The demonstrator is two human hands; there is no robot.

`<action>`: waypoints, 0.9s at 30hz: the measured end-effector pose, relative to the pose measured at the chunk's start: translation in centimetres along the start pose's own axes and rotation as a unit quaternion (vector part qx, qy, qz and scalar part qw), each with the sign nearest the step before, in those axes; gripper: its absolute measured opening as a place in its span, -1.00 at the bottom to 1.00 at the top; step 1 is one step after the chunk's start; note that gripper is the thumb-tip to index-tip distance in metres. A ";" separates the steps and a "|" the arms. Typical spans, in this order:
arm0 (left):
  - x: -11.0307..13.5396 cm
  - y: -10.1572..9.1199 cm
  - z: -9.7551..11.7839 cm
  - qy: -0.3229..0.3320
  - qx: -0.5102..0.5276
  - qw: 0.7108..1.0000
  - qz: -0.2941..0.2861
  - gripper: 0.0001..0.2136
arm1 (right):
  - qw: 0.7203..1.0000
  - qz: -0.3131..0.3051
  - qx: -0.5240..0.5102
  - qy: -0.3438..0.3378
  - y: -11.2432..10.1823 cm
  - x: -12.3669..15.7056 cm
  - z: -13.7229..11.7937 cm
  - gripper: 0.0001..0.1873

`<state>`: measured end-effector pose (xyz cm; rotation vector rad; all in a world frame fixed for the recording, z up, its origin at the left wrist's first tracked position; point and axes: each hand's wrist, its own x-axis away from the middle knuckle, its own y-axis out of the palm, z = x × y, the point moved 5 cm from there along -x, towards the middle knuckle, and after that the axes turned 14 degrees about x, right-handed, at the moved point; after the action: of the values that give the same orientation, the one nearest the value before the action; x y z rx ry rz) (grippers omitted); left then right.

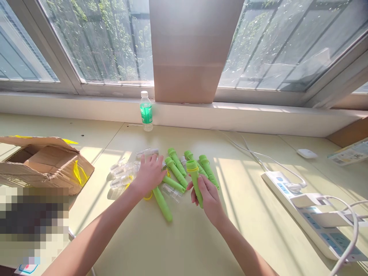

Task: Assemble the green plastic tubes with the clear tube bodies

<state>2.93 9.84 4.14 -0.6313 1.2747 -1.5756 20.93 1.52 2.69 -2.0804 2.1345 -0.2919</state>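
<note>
My right hand point(207, 198) is closed round a green plastic tube point(194, 175) with a threaded collar, holding it upright above the table. My left hand point(148, 173) rests palm down, fingers spread, on a pile of parts, touching clear plastic pieces point(124, 175) and green tubes. Several more green tubes point(176, 168) lie side by side between and behind my hands. One long green tube point(162, 204) lies under my left wrist, beside a yellow ring point(148, 197).
An open cardboard box point(43, 163) sits at the left. A water bottle point(146, 111) stands by the window ledge. A white power strip point(309, 212) with cables lies at the right, with a small white device point(307, 153) and printed paper point(349, 153) behind it.
</note>
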 end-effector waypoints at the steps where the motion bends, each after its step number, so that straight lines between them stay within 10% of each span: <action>1: -0.3 0.0 -0.2 -0.012 -0.002 1.000 -0.012 -0.60 | 1.000 0.000 -0.001 -0.001 0.0 0.0 0.0 -0.62; 17: -3.4 0.3 -0.7 -0.048 0.021 0.990 -0.132 -0.62 | 1.000 -0.006 -0.003 0.004 0.0 0.1 -0.2 -0.64; 27: -2.9 -1.6 -0.5 -0.037 0.053 0.996 -0.064 -0.61 | 0.999 0.004 0.050 -0.020 -0.2 -0.1 0.7 -0.66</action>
<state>3.10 12.62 5.97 -0.7090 1.1076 -1.6965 21.26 1.57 2.07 -2.0039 2.0614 -0.3468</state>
